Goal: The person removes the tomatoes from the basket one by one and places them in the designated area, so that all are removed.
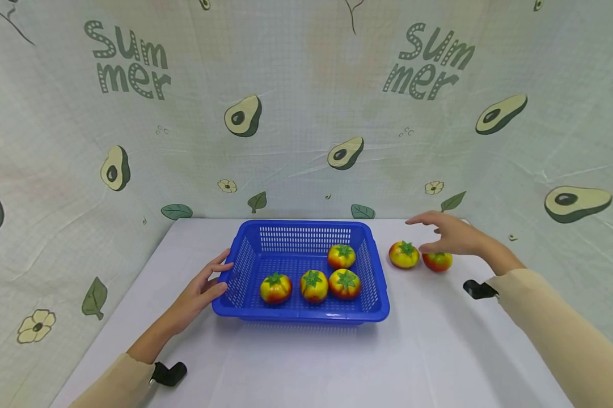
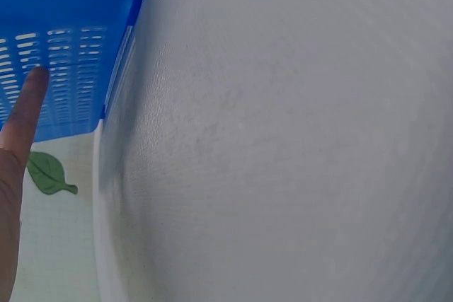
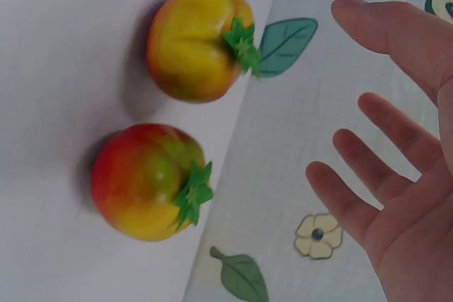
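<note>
A blue plastic basket (image 1: 301, 313) with slotted walls stands on the table. Several red-and-yellow tomatoes with green leafy tops lie inside, among them one tomato (image 1: 276, 288) at the front left and another (image 1: 341, 256) at the back right. My left hand (image 1: 196, 294) rests its extended fingers against the basket's left side; in the left wrist view a finger (image 2: 27, 107) lies along the slotted wall. To the basket's right, my right hand (image 1: 451, 235) hovers with fingers spread, holding nothing. Close below it sit a yellower tomato (image 1: 404, 255) and a redder tomato (image 3: 148, 182), partly hidden in the head view.
A white cloth covers the table (image 1: 296, 368). Behind and on both sides hangs a pale curtain (image 1: 296, 73) printed with avocados, leaves and lettering. Black wrist mounts stick out below both beige sleeves (image 1: 556, 328).
</note>
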{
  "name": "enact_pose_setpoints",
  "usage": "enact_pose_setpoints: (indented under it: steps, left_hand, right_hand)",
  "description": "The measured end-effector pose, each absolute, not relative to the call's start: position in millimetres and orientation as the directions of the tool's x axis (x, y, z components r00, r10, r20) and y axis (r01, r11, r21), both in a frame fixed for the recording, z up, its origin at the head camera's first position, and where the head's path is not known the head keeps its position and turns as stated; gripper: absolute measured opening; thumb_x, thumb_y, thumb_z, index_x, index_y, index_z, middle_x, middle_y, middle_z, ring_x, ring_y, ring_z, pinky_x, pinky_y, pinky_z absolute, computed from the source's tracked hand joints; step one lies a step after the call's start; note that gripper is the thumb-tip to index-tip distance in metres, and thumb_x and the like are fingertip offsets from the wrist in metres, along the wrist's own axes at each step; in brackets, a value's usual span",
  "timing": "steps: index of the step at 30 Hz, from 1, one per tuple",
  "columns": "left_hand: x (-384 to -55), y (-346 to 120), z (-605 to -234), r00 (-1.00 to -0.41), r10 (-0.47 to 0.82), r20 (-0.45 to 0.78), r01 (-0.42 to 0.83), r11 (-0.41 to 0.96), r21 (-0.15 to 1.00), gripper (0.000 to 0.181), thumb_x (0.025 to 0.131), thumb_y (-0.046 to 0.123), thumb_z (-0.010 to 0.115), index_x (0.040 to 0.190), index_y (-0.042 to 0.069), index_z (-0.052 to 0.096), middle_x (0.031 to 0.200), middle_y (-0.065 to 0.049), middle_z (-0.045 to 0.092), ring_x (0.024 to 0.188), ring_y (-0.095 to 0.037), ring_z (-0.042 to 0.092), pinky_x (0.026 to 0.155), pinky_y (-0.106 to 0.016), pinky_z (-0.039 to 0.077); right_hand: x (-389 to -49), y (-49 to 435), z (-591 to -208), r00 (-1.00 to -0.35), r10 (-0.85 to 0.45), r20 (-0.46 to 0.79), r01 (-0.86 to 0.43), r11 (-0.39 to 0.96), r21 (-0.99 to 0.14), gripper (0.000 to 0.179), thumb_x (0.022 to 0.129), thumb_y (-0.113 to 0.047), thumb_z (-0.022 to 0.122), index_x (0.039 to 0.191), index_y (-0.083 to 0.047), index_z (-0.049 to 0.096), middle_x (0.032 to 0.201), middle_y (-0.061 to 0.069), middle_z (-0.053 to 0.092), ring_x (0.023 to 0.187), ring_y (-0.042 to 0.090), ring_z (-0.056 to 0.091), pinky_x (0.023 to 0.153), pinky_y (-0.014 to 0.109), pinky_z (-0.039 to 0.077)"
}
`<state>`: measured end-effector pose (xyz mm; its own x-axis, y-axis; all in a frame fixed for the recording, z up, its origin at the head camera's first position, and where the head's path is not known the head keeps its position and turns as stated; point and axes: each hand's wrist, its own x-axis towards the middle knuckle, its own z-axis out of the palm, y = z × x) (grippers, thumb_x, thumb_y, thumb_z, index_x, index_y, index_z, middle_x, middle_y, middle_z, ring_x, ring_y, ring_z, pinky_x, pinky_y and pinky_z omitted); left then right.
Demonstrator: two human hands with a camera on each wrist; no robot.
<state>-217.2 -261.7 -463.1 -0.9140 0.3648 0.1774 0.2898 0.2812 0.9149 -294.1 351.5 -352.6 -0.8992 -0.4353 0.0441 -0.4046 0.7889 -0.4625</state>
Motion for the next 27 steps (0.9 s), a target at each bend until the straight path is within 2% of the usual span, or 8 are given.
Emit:
enact_pose_setpoints:
  steps: [5,12,18,22,27]
  left_hand:
    - [-216.0,-262.2,-463.0,-0.914,0.365,0.177,0.288,0.275,0.917,0.044,0.11,0.02,0.056,0.153,0.012,0.049,0.179,-0.005,0.012,0.155,-0.056,0.027,0.106,-0.024,0.051]
    - [-217.0,-262.6,-463.8,-0.909,0.374,0.183,0.294,0.264,0.919,0.043,0.111,0.019,0.055,0.153,0.012,0.049,0.179,-0.005,0.012,0.155,-0.056,0.026,0.105,-0.019,0.049]
    - [-218.4,-262.1,-464.3,-0.909,0.37,0.189,0.301,0.271,0.914,0.042,0.111,0.018,0.055,0.152,0.011,0.049,0.179,-0.007,0.012,0.155,-0.057,0.025,0.105,-0.017,0.047]
    - [-219.5,-262.3,-465.1,-0.907,0.37,0.2,0.315,0.282,0.906,0.042,0.111,0.018,0.055,0.152,0.01,0.05,0.179,-0.009,0.012,0.155,-0.058,0.023,0.105,-0.017,0.047]
    - [-219.2,-262.4,-465.5,-0.906,0.373,0.199,0.314,0.28,0.907,0.043,0.111,0.018,0.055,0.153,0.01,0.049,0.179,-0.008,0.012,0.155,-0.058,0.023,0.105,-0.017,0.047]
  right_hand:
    - [-296.2,324.5,-343.2,-0.862,-0.503,0.065,-0.473,0.751,-0.461,0.067,0.089,-0.012,0.086,0.15,-0.015,0.059,0.153,0.017,0.056,0.139,0.046,0.05,0.104,0.07,0.05]
    - [-299.5,289.9,-334.7,-0.797,-0.6,0.071,-0.567,0.702,-0.432,0.07,0.086,-0.016,0.089,0.15,-0.017,0.06,0.151,0.012,0.058,0.138,0.04,0.054,0.102,0.066,0.053]
    - [-298.9,262.4,-333.1,-0.735,-0.675,0.064,-0.638,0.657,-0.401,0.071,0.085,-0.013,0.09,0.149,-0.017,0.061,0.149,0.014,0.059,0.138,0.04,0.055,0.105,0.065,0.053]
    - [-298.7,246.3,-334.1,-0.694,-0.718,0.047,-0.674,0.626,-0.392,0.07,0.086,-0.011,0.089,0.149,-0.016,0.06,0.153,0.016,0.055,0.141,0.041,0.052,0.109,0.065,0.049]
    - [-300.5,231.5,-336.5,-0.673,-0.74,-0.008,-0.686,0.628,-0.367,0.069,0.089,-0.015,0.087,0.152,-0.017,0.058,0.158,0.017,0.047,0.144,0.043,0.047,0.111,0.066,0.047]
